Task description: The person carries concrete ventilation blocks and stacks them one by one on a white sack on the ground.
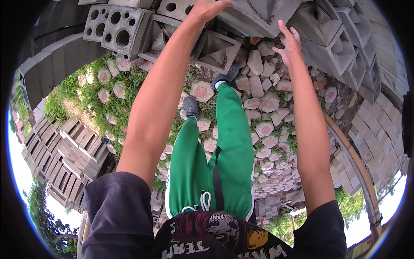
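Between my hands sits a grey concrete vent block with a triangular recessed pattern, its top cut off by the view's edge. My left hand reaches its left side; the visible fingers are stretched toward it, the rest are beyond the edge. Whether they touch the block I cannot tell. My right hand is open beside the block's lower right corner, fingers spread and pale with dust. Below the block, a smaller square vent block with a triangular pattern leans near my shoe.
Grey blocks with round holes stand at the upper left. Stacked patterned blocks rise at the right. Loose stone pieces and hexagonal pavers with grass surround my grey clogs. A curved pole runs along the right.
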Demonstrator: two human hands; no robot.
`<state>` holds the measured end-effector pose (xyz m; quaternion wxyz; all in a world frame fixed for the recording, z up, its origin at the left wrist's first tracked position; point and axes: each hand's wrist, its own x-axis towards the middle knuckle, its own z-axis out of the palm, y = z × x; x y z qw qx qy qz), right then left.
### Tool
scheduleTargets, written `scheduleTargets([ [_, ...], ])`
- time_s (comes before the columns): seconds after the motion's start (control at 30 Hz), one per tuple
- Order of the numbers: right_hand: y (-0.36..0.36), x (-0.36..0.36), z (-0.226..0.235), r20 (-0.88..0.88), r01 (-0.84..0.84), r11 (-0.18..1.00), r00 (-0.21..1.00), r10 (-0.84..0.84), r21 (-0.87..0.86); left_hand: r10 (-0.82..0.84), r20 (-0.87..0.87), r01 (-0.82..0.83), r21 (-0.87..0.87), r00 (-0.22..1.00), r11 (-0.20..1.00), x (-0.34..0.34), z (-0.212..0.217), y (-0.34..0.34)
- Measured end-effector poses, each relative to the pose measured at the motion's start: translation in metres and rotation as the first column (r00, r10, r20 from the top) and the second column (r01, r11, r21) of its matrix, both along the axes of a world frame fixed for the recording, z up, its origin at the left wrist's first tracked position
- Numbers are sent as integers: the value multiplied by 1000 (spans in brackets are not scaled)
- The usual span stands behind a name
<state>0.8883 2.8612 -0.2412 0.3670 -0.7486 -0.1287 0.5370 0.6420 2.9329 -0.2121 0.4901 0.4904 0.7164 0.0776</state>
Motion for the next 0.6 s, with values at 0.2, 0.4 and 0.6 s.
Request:
scheduleTargets([
  [0.2,51,-4,-56,0,-89,978,996,90,188,-145,-190,131,-86,971,988,32,-59,57],
  [0.4,51,-14,-56,-62,71,978,996,-60,195,-130,-118,132,10,985,991,34,-61,65],
  [0.6,49,-7,-57,-152,72,957,988,-30,280,-153,-96,150,-40,983,988,28,-67,66],
])
